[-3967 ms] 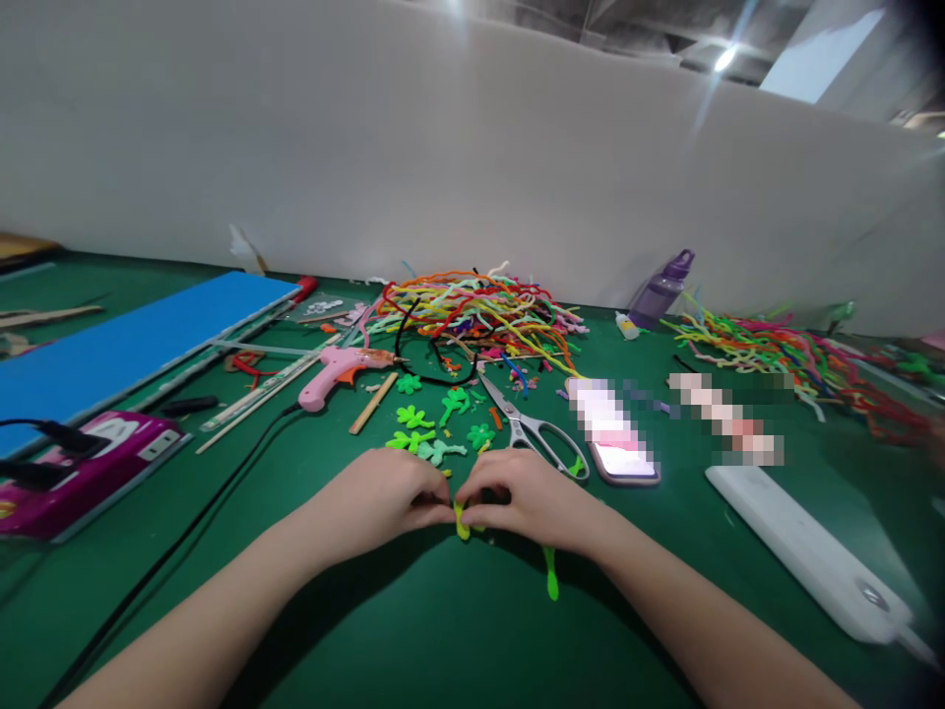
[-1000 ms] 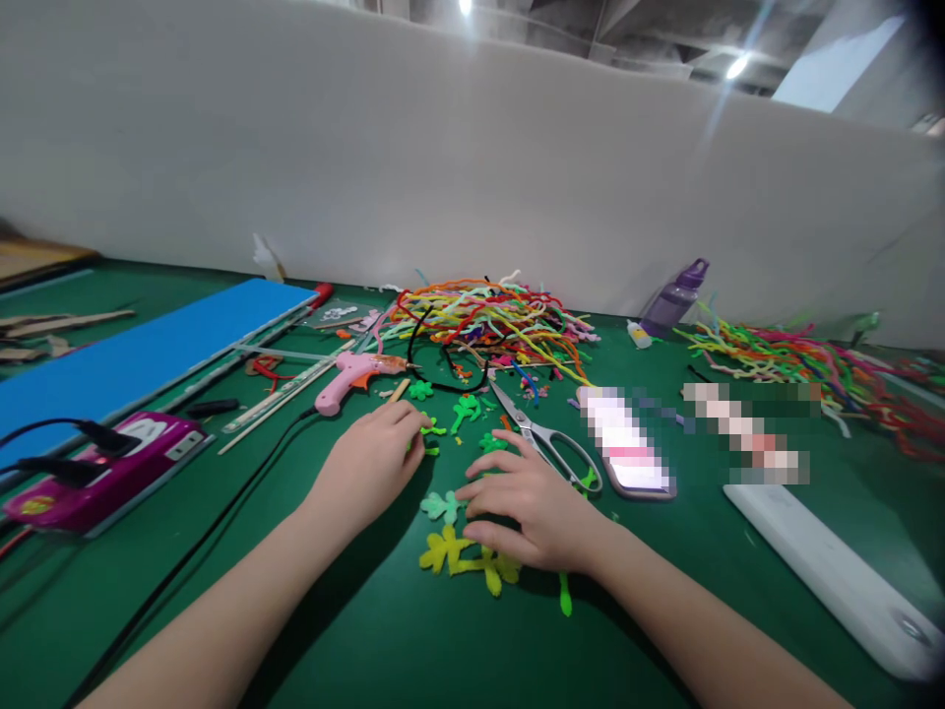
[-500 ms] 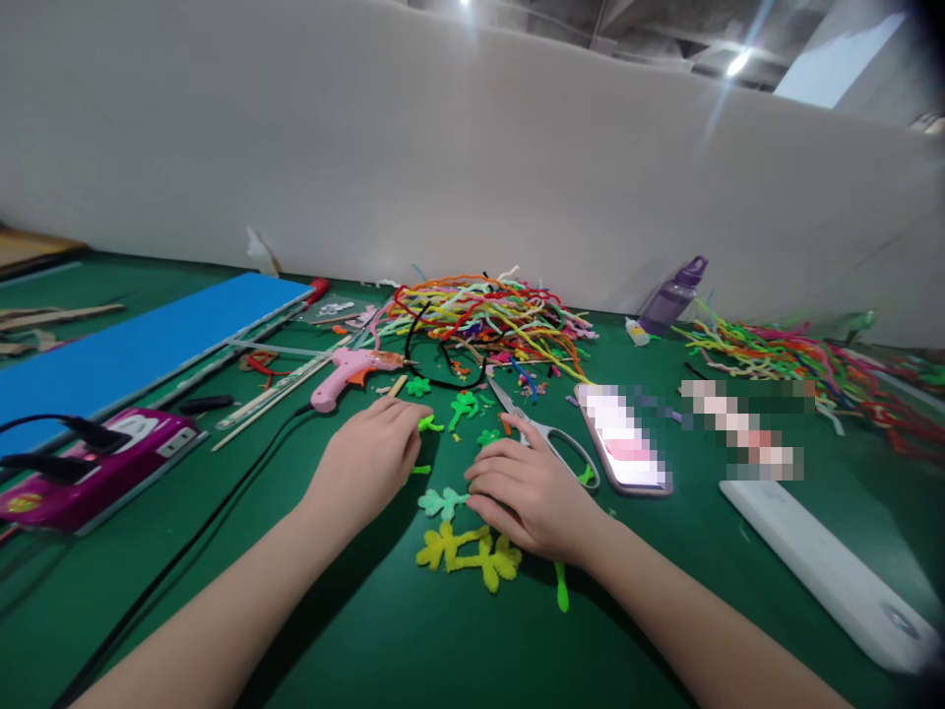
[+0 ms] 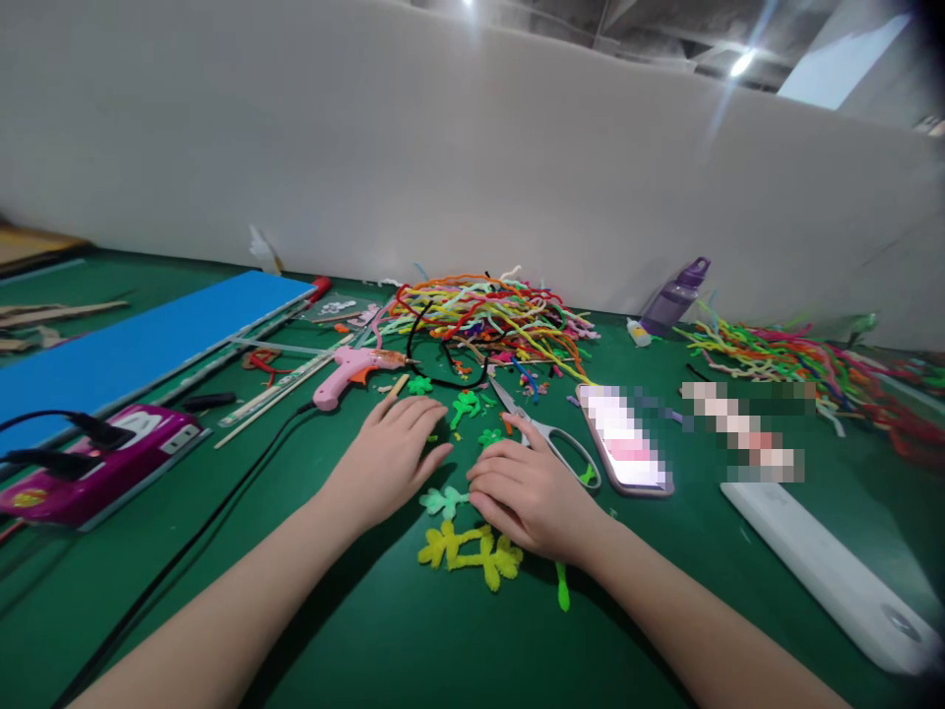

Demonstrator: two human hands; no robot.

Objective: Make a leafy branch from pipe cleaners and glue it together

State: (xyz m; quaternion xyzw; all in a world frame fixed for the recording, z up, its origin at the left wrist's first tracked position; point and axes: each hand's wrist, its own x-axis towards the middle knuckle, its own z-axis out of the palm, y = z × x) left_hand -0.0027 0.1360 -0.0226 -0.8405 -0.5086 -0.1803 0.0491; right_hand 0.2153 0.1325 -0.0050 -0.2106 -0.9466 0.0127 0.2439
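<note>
My left hand [image 4: 395,448] lies over the table with its fingers outstretched and the thumb apart. A bright green pipe-cleaner piece is mostly hidden beneath it. My right hand [image 4: 535,492] rests loosely on the table, its fingers slightly bent and nothing visibly gripped. At its thumb side is a mint-green pipe-cleaner leaf [image 4: 443,502], whose stem reaches the fingers. Yellow pipe-cleaner leaves [image 4: 494,561] lie just below. Scissors [image 4: 557,448] sit beyond the right hand, partly covered by it. Small green pipe-cleaner leaves [image 4: 465,406] are scattered between and ahead of both hands.
A pink glue gun [image 4: 346,374] with a black cord lies at left, near a purple power strip [image 4: 110,468] and blue board [image 4: 162,335]. Behind is a pipe-cleaner heap [image 4: 479,315]. At right are a phone [image 4: 624,443], purple bottle [image 4: 671,300] and white bar [image 4: 827,571].
My left hand has opened from a pinch, its thumb moving away from the fingers, and the bright green piece there is now mostly covered. The right hand has stayed put.
</note>
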